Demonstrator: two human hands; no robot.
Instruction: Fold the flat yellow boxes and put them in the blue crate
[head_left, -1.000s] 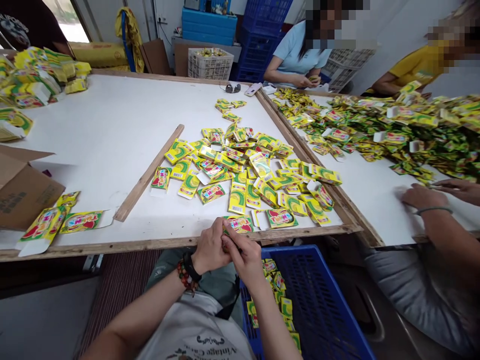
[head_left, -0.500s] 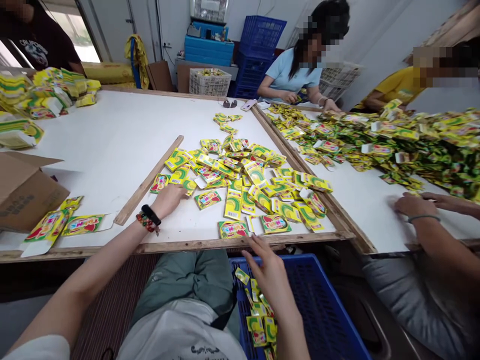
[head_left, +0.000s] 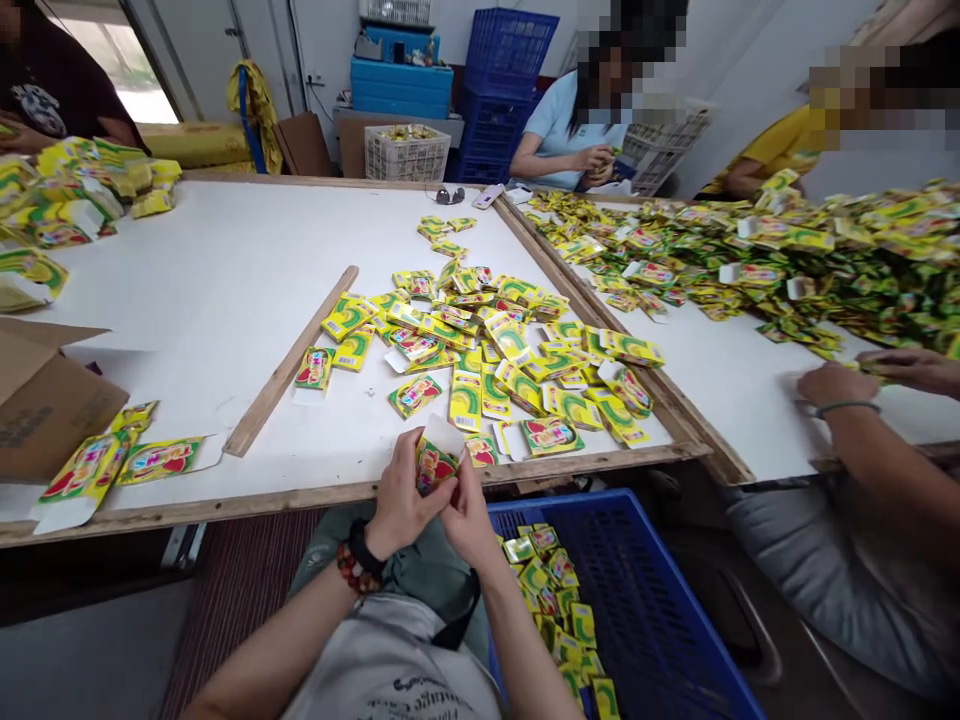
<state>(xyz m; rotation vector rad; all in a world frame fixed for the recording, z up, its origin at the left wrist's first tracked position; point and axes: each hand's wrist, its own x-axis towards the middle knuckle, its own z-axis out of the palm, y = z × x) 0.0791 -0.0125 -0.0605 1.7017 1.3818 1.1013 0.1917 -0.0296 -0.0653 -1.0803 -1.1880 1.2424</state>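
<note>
yellow box is held between left hand and right hand, both curled.

Pale bk. wall, brt. opening

Carton | red-green front; white flap raised | held by table edge

I count one small box in someone's grip, dozens more in the middle heap, three boxes by one cardboard carton. There's one loose wooden strip, one phone, one pair of sunglasses, and four other people around.
</note>
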